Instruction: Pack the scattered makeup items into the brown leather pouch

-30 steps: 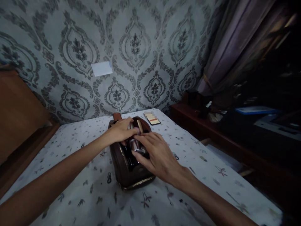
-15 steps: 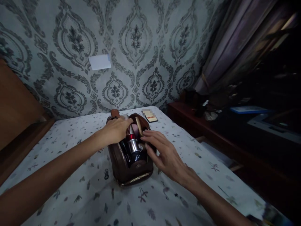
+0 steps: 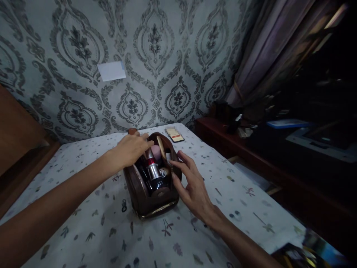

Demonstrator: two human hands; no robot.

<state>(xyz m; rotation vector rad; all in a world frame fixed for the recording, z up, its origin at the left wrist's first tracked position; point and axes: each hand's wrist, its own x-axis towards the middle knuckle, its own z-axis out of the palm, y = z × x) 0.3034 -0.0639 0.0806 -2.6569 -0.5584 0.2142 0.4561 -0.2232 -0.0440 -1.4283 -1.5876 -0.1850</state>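
Note:
A brown makeup bag [image 3: 156, 203] lies unzipped on the patterned sheet. Inside it are a silver-and-red tube [image 3: 153, 170], a black item with a logo [image 3: 160, 184], a pink sponge [image 3: 155, 152] and a flat tan piece [image 3: 161, 148]. Over the bag's far left side, my left hand [image 3: 133, 149] has its fingers bent down among the contents; whatever they grip is mostly hidden. My right hand [image 3: 193, 186] rests against the right wall, fingers spread, its fingertips at the rim.
Beyond the bag, a phone [image 3: 177, 138] with a lit screen lies on the bed sheet [image 3: 111, 230]. A dark red wooden ledge [image 3: 208, 126] runs along the right, with a blue-edged object [image 3: 288, 123] past it. Brown wood [image 3: 19, 137] stands at the left.
The view has shifted slightly. My right hand has drawn back from the contents to the right rim, uncovering a small white-labelled item. My left hand stays over the bag's left side.

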